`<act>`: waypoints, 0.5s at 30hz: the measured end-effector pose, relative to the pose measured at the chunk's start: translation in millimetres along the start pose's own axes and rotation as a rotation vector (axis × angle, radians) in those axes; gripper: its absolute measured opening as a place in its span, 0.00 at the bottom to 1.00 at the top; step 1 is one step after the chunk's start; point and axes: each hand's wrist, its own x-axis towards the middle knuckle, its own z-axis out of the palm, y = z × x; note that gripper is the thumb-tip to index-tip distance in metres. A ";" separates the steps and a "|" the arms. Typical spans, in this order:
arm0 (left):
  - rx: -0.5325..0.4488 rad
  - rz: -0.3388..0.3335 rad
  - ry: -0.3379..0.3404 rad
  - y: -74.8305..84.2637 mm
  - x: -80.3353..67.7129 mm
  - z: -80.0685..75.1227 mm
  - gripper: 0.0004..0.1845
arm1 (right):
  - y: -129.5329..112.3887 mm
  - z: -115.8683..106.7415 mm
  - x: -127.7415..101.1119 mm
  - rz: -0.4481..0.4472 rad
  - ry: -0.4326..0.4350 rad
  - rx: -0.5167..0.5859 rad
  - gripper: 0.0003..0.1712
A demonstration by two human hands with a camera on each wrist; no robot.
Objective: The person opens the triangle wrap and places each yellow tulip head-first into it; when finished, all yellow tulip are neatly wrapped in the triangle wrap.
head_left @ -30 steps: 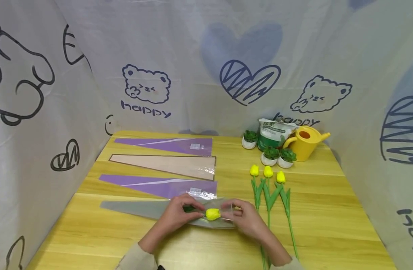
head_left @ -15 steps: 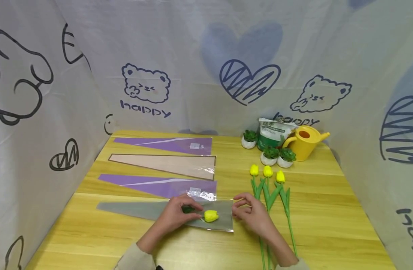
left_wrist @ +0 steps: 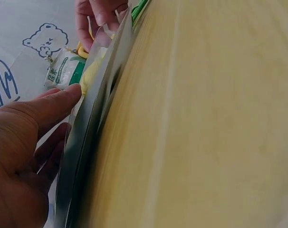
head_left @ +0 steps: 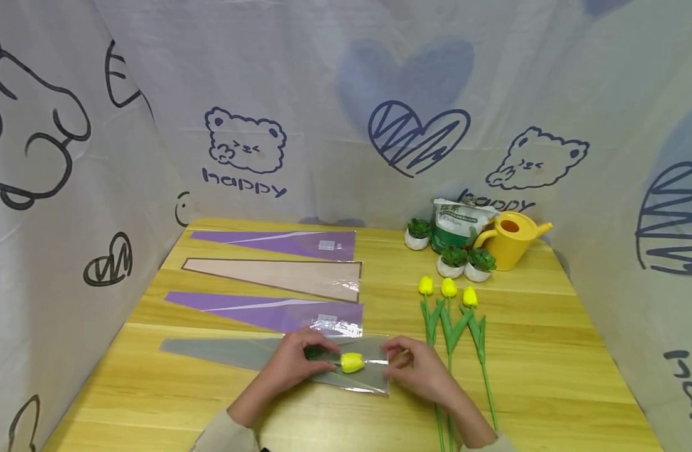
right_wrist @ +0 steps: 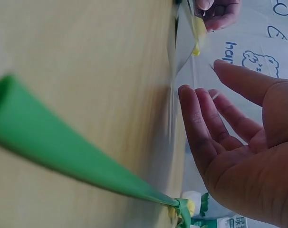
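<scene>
A yellow tulip head lies inside a grey see-through sleeve near the front of the wooden table. My left hand holds the sleeve over the green stem, just left of the bloom. In the left wrist view its thumb lies along the film. My right hand is at the sleeve's wide end, fingertips touching its edge. The right wrist view shows that hand with fingers straight and spread from the thumb.
Three more yellow tulips lie right of my right hand, and a green leaf runs under it. Two purple sleeves and a beige one lie behind. A yellow watering can, a bag and small potted plants stand at the back right.
My right hand let go of the sleeve's mouth, drew back to the right, then came back to its edge. The tulip head and sleeve slid slightly left.
</scene>
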 end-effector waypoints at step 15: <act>0.010 -0.036 -0.014 -1.5 -3.4 -1.9 0.15 | 3.1 2.0 1.3 0.002 -0.039 0.001 0.25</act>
